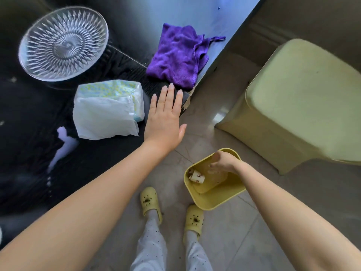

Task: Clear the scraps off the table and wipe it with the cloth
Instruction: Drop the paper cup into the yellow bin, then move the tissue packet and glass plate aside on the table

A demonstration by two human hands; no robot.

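Observation:
A crumpled purple cloth (178, 55) lies on the black glossy table (29, 133), near its right corner. My left hand (165, 120) is flat and open over the table's corner, fingertips just short of the cloth, holding nothing. My right hand (224, 162) is lower down, inside the mouth of a small yellow bin (213, 198) on the floor. Its fingers are blurred, so whether they hold anything is unclear. A paper cup (197, 178) and other scraps lie in the bin.
A cut-glass dish (63, 43) stands at the table's far left. A tissue pack (109, 106) with a sheet pulled out lies left of my left hand. A pale yellow stool (298, 106) stands on the tiled floor at right. My feet in yellow clogs (151, 202) are below.

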